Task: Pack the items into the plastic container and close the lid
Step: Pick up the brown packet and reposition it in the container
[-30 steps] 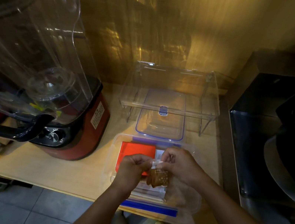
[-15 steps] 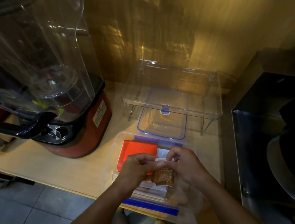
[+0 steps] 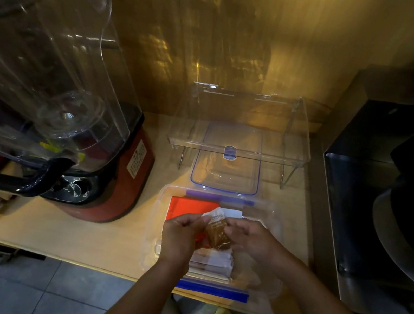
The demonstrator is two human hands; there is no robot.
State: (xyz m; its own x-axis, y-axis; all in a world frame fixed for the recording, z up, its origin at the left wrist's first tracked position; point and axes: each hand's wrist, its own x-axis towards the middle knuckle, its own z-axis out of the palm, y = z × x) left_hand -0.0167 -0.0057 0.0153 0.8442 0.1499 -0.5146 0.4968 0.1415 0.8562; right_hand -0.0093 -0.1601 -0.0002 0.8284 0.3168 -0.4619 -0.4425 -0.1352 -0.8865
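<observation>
Brown packet (image 3: 217,234), label unreadable, perhaps pinched between hands.

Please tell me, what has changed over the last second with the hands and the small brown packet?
Little changed. Both hands, left hand and right hand, still hold the small brown packet with a white top over the open clear plastic container; they turned it slightly, so its white end now points up and away. The orange flat pack, the clear blue-rimmed lid behind and the red blender stayed put.
</observation>
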